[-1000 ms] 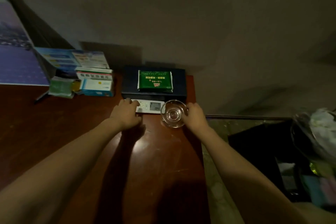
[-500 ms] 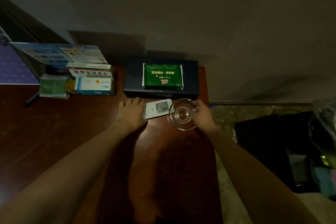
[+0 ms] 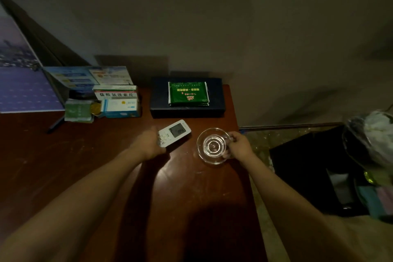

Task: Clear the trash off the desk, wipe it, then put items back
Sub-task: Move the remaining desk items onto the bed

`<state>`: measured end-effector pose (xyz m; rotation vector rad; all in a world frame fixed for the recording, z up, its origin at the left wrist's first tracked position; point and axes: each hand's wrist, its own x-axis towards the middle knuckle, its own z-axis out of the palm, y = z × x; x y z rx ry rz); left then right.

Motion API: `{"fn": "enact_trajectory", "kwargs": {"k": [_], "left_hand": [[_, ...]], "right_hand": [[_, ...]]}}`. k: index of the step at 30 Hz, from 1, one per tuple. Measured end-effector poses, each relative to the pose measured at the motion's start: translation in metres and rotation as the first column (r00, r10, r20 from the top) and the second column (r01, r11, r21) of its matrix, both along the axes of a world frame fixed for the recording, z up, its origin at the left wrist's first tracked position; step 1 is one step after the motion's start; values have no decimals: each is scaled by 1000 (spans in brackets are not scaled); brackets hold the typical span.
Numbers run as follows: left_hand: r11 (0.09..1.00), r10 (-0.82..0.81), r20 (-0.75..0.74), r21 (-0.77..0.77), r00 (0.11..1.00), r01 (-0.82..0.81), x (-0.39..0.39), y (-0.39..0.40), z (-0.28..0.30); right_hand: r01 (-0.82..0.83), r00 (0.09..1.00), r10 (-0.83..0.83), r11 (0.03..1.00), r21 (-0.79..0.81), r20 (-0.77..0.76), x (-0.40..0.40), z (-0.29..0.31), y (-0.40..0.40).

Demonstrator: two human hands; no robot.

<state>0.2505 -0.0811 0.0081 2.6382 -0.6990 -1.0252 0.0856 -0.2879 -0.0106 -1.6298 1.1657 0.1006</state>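
Observation:
On the dark wooden desk (image 3: pixel 85 166), my left hand (image 3: pixel 148 142) grips the near end of a white remote control (image 3: pixel 175 132) with a small screen; the remote lies slanted in front of a dark blue box (image 3: pixel 187 110). A green packet (image 3: pixel 188 93) rests on top of that box. My right hand (image 3: pixel 239 144) pinches the right rim of a clear glass dish (image 3: pixel 212 145) near the desk's right edge.
Medicine boxes (image 3: pixel 118 102), a small green packet (image 3: pixel 77 110) and leaflets (image 3: pixel 85 76) sit at the back left beside a leaning picture board (image 3: pixel 19 83). Right of the desk, on the floor, stand a black bin (image 3: pixel 314 168) and a plastic bag (image 3: pixel 374 134).
My left hand has pulled the remote away from the blue box and turned it slantwise. My right hand has drawn the glass dish toward me, away from the box.

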Motion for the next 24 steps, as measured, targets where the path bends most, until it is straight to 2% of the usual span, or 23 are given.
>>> {"fn": "enact_trajectory", "kwargs": {"k": [3,6,13,19,24], "left_hand": [[998,-36,22,-56,999,37,-13,-2,12],[984,-121,41,-126,992,125,-38,-14,17],[890,-411,46,-199,911,411,-150,-61,40],[729,-648,43,-255,760,636,-303,-96,71],[544,-810,47,-310,584,779,-485,-90,91]], "right_hand": [[132,989,-136,989,72,55,-24,16,16],[244,964,-250,967,74,89,-61,29,30],[522,848,-516,852,-24,121,-210,50,57],[798,593,-785,603,-4,179,-382,66,99],[954,283,-937,298,43,205,-546,89,172]]}}
